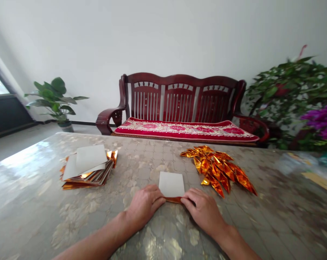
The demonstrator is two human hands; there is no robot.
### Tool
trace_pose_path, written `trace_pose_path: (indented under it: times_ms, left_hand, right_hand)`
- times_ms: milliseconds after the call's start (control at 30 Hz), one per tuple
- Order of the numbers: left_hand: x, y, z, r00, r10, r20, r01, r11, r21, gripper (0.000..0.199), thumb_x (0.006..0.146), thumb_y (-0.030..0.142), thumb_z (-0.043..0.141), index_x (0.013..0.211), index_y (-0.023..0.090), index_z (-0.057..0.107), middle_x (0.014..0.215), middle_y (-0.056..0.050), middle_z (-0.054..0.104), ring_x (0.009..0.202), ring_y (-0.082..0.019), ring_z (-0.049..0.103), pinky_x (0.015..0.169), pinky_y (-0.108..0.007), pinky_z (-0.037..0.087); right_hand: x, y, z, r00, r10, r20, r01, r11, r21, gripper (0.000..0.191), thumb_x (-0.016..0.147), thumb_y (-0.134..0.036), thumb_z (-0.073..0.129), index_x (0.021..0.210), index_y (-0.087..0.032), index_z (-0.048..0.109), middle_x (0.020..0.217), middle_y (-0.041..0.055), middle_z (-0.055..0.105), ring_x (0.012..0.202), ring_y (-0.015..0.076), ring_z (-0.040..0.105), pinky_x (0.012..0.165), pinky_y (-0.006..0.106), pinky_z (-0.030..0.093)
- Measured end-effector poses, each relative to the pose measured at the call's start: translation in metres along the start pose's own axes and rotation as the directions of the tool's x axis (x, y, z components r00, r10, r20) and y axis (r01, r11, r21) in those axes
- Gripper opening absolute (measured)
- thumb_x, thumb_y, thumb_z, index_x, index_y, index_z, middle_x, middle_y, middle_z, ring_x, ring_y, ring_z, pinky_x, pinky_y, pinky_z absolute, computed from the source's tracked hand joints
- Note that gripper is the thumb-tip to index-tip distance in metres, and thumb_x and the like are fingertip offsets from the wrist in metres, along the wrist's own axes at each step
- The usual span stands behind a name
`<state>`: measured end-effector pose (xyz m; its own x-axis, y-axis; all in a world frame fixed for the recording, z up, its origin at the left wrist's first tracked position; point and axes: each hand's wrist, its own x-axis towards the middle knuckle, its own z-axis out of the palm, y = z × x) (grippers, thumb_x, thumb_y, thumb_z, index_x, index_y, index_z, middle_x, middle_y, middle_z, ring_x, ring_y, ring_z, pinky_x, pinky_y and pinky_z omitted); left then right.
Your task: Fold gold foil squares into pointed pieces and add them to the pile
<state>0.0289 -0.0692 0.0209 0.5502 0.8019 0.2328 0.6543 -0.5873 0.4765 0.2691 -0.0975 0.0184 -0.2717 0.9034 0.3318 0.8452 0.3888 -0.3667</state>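
Observation:
A small white-backed sheet (171, 184) lies on the marbled table top (149, 159), its near edge rolled over to show orange-gold foil (174, 199). My left hand (144, 206) and my right hand (203, 211) pinch that folded edge from either end. To the left sits a loose stack of foil-backed sheets (87, 168), with white sheets on top. A pile of folded gold foil pieces (217, 171) lies to the right, just beyond my right hand.
A dark red wooden bench (179, 94) with a red floral cushion (185, 130) stands beyond the table. A potted plant (53, 99) stands at the back left. Dense foliage (290, 97) and purple flowers (322, 121) crowd the right.

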Motion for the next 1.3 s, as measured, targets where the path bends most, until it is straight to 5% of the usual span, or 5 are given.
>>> trace_pose_path:
  times_ms: [167, 467, 800, 1300]
  left_hand:
    - [0.0009, 0.0015, -0.0012, 0.999, -0.042, -0.015, 0.042, 0.999, 0.02, 0.037, 0.101, 0.033, 0.047, 0.073, 0.021, 0.068, 0.079, -0.001, 0.067, 0.082, -0.016, 0.063, 0.07, -0.024, 0.042]
    - [0.0025, -0.0008, 0.0019, 0.979, -0.199, -0.042, 0.2, 0.979, 0.042, 0.025, 0.092, 0.031, 0.061, 0.069, 0.02, 0.065, 0.079, 0.0, 0.064, 0.076, -0.015, 0.062, 0.067, -0.025, 0.037]
    - [0.002, -0.0002, -0.0009, 0.985, -0.174, -0.002, 0.174, 0.981, 0.082, 0.024, 0.091, 0.034, 0.065, 0.072, 0.02, 0.066, 0.082, 0.0, 0.063, 0.079, -0.015, 0.06, 0.068, -0.024, 0.036]
    - [0.0017, -0.0001, -0.003, 0.988, -0.152, -0.011, 0.152, 0.984, 0.089, 0.027, 0.094, 0.03, 0.061, 0.07, 0.019, 0.063, 0.081, 0.0, 0.063, 0.083, -0.017, 0.059, 0.076, -0.027, 0.039]
  right_hand:
    - [0.0027, -0.0014, 0.0031, 0.998, 0.053, 0.015, -0.053, 0.999, 0.013, 0.021, 0.094, -0.029, 0.057, 0.075, -0.023, 0.064, 0.078, 0.0006, 0.066, 0.08, 0.0178, 0.061, 0.07, 0.028, 0.039]
    - [0.0011, -0.0016, 0.0016, 0.998, 0.058, 0.002, -0.058, 0.998, 0.027, 0.015, 0.089, -0.024, 0.061, 0.075, -0.023, 0.066, 0.077, 0.0005, 0.067, 0.078, 0.0179, 0.062, 0.068, 0.028, 0.04]
    - [-0.0058, 0.0002, 0.0, 0.977, -0.176, -0.124, 0.172, 0.984, -0.038, 0.017, 0.096, -0.018, 0.054, 0.085, -0.022, 0.066, 0.08, 0.0015, 0.065, 0.078, 0.0172, 0.059, 0.073, 0.029, 0.04]
    - [0.0036, 0.0006, 0.0018, 0.996, 0.09, 0.019, -0.09, 0.996, 0.0, 0.025, 0.093, -0.029, 0.06, 0.069, -0.023, 0.061, 0.078, -0.0006, 0.063, 0.081, 0.017, 0.061, 0.069, 0.027, 0.04]
